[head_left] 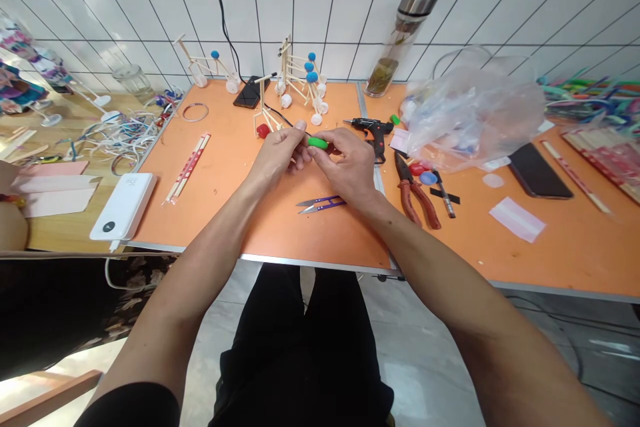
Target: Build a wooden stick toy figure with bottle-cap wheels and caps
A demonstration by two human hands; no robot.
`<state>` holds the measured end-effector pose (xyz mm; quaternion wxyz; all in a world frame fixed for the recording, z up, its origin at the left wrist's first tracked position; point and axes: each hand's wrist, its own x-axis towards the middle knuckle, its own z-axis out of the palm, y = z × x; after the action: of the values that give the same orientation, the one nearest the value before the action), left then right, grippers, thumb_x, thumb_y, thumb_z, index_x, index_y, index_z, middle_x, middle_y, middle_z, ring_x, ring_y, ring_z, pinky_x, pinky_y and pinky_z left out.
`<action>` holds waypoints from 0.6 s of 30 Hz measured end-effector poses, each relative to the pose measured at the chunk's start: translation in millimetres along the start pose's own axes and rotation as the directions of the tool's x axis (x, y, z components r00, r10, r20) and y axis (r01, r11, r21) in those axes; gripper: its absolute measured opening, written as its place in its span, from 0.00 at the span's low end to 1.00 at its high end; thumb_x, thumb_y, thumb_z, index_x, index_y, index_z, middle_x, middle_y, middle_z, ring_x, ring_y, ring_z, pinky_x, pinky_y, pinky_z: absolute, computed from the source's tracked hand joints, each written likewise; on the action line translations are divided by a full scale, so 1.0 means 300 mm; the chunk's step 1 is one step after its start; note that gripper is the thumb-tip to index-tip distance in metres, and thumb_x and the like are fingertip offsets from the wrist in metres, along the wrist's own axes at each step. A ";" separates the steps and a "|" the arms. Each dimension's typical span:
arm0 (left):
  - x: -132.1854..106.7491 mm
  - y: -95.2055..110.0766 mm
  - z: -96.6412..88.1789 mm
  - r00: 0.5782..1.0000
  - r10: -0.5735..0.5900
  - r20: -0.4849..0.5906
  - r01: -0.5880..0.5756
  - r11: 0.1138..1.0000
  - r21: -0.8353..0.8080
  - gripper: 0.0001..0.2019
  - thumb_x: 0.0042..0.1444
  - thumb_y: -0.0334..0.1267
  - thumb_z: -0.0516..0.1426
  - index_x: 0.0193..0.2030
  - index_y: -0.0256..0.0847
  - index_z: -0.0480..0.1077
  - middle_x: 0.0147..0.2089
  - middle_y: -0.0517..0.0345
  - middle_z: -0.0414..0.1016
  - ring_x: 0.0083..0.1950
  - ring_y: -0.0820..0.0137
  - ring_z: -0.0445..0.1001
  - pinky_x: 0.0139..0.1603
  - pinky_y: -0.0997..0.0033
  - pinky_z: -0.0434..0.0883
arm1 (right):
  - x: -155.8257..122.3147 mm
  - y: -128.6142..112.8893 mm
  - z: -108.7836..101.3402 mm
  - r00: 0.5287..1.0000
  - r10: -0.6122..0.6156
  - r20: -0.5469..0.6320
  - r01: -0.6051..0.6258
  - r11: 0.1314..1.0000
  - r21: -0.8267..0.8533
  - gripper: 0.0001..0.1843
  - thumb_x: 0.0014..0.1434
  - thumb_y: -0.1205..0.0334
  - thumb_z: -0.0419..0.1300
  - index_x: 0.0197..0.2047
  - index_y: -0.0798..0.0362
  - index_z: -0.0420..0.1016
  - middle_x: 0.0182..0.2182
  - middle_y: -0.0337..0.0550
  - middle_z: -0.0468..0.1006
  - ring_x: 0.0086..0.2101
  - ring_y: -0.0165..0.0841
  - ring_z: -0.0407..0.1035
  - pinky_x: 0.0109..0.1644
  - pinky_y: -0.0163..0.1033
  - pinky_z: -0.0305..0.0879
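Note:
My left hand [278, 155] and my right hand [345, 161] meet above the orange table top [240, 213]. Between their fingertips is a small green foam-like cylinder [318, 143], gripped mostly by my right hand, with my left fingers pinching its left end. Just beyond my left hand, a red ball [263, 131] sits on a small wooden stick model [263, 103]. Purple-handled thread snips [320, 204] lie on the table below my hands, touching neither.
Stick models with blue balls [300, 80] stand at the back near a black phone [249, 92]. To the right lie a glue gun [373, 133], red-handled pliers [415, 192] and a clear plastic bag [473, 117]. A white power bank [125, 205] sits at the left.

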<state>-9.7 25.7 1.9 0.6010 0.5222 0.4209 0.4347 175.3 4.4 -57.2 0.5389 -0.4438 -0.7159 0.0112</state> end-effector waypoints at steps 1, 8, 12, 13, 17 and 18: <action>-0.001 0.002 0.001 1.000 -0.012 -0.006 0.012 1.000 0.000 0.32 0.87 0.61 0.67 0.32 0.41 0.77 0.28 0.59 0.81 0.23 0.78 0.74 0.24 0.77 0.65 | 0.000 0.001 0.001 1.000 -0.005 -0.008 0.005 1.000 0.009 0.07 0.79 0.60 0.73 0.54 0.43 0.94 0.47 0.44 0.95 0.43 0.42 0.87 0.51 0.47 0.84; -0.018 0.020 0.015 0.995 -0.098 -0.007 0.098 0.993 -0.069 0.34 0.75 0.72 0.75 0.39 0.40 0.82 0.30 0.55 0.87 0.28 0.74 0.84 0.33 0.79 0.78 | 0.000 -0.007 -0.002 0.999 -0.003 -0.034 0.004 1.000 0.011 0.07 0.79 0.60 0.72 0.54 0.43 0.94 0.49 0.44 0.95 0.46 0.43 0.88 0.52 0.48 0.85; -0.024 0.020 0.018 0.991 -0.137 0.004 0.137 0.987 -0.089 0.34 0.73 0.73 0.75 0.43 0.39 0.84 0.31 0.54 0.88 0.32 0.70 0.90 0.36 0.78 0.81 | 0.003 -0.004 -0.007 1.000 0.015 -0.020 -0.016 1.000 -0.022 0.09 0.77 0.62 0.71 0.54 0.42 0.95 0.49 0.44 0.96 0.47 0.45 0.88 0.54 0.50 0.86; -0.025 0.018 0.018 0.990 -0.139 0.005 0.138 0.987 -0.082 0.34 0.73 0.74 0.75 0.44 0.39 0.85 0.31 0.54 0.89 0.33 0.69 0.91 0.37 0.78 0.82 | 0.003 -0.002 -0.007 1.000 0.011 -0.024 -0.011 1.000 -0.018 0.09 0.77 0.62 0.71 0.54 0.42 0.95 0.50 0.44 0.96 0.48 0.45 0.88 0.55 0.51 0.86; -0.026 0.003 0.017 0.995 -0.103 0.013 0.104 0.994 -0.030 0.34 0.73 0.74 0.74 0.43 0.39 0.87 0.33 0.53 0.90 0.37 0.66 0.94 0.38 0.77 0.84 | 0.000 0.005 -0.002 0.999 -0.019 -0.045 0.019 1.000 0.005 0.08 0.78 0.61 0.73 0.55 0.42 0.95 0.50 0.44 0.96 0.49 0.45 0.89 0.56 0.51 0.86; -0.026 -0.001 0.017 0.996 -0.090 0.015 0.091 0.996 -0.020 0.33 0.73 0.73 0.75 0.43 0.39 0.87 0.34 0.53 0.91 0.37 0.66 0.95 0.38 0.78 0.84 | 0.000 0.006 0.000 0.999 -0.021 -0.045 0.021 1.000 0.001 0.08 0.79 0.60 0.73 0.56 0.42 0.95 0.50 0.44 0.96 0.49 0.45 0.89 0.56 0.51 0.86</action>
<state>-6.9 16.9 2.4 0.6284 0.4994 0.4354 0.4076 176.3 5.3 -58.1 0.5551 -0.4359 -0.7084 -0.0042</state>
